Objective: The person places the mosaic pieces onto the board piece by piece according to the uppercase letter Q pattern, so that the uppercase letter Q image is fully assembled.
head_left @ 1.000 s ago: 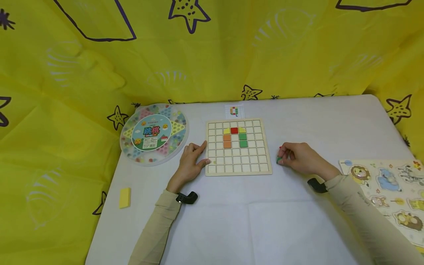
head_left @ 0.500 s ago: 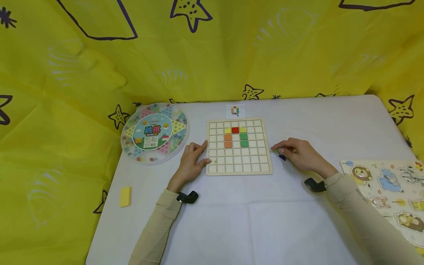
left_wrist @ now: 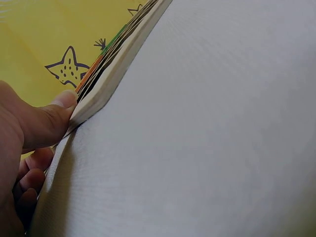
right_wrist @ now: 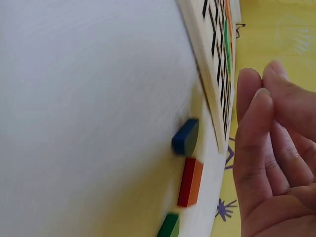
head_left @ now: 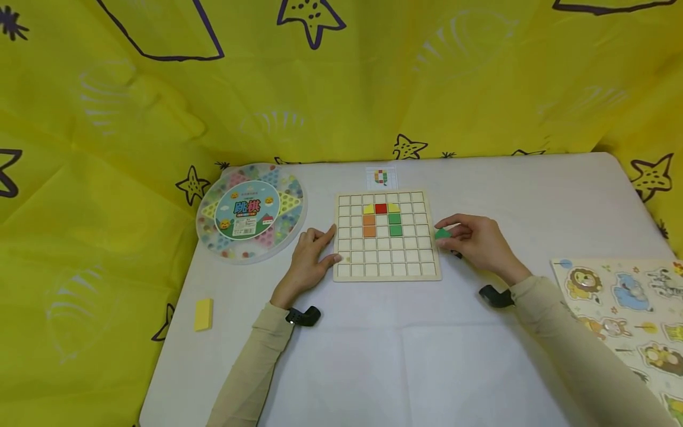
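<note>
My right hand pinches a green piece beside the right edge of the wooden grid board. In the right wrist view its fingertips meet, and the pinched piece is hidden. Below that board lie a blue block, a red block and a green block. My left hand has its thumb on the board's left side and its index finger against the edge. Several tiles sit in the grid: a red square between two yellow ones, with orange tiles and green tiles below.
A small patterned card lies behind the board. At the left are a round marble game and a yellow block. An animal puzzle board lies at the right, and a yellow curtain hangs behind the table.
My right hand has moved left and slightly away from me, bringing the green piece to the board's right edge. My left hand stays at the board's left side.
</note>
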Motion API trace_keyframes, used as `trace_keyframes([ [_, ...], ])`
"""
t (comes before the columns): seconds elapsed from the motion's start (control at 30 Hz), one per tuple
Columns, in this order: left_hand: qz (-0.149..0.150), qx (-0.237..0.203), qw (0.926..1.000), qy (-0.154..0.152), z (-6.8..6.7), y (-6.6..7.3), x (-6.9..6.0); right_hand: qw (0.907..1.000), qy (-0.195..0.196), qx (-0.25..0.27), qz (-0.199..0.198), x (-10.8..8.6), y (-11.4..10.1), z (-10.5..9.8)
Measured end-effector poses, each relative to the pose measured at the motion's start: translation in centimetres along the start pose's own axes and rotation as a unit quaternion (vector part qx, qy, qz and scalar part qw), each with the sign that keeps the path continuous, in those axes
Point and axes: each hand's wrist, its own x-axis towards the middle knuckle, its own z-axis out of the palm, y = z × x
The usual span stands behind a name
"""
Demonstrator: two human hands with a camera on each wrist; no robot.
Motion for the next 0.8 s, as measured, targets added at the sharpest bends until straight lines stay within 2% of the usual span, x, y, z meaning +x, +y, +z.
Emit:
trace_keyframes([
  [0.1,-0.003,-0.001,1.0,-0.001,-0.1,0.0,0.0,0.9995,-0.01,0.026,0.016,0.4,-0.6,0.4],
  [0.23,-0.005,-0.003,1.0,-0.003,-0.1,0.1,0.1,0.9959,-0.046,0.071,0.03,0.9,-1.3,1.1],
  [0.37,-0.007,-0.002,1.0,-0.005,-0.1,0.1,0.0,0.9902,-0.079,0.112,0.025,1.3,-1.8,1.7],
  [0.5,-0.009,-0.003,0.9999,-0.007,-0.1,0.2,0.0,0.9869,-0.103,0.123,0.014,1.6,-2.3,2.2],
  [0.63,-0.008,-0.004,0.9999,-0.006,-0.1,0.1,0.0,0.9867,-0.109,0.12,0.001,2.0,-2.7,2.9],
  [0.8,-0.009,-0.005,0.9999,-0.008,0.0,-0.1,0.0,0.9871,-0.097,0.127,-0.001,2.4,-3.0,3.7],
])
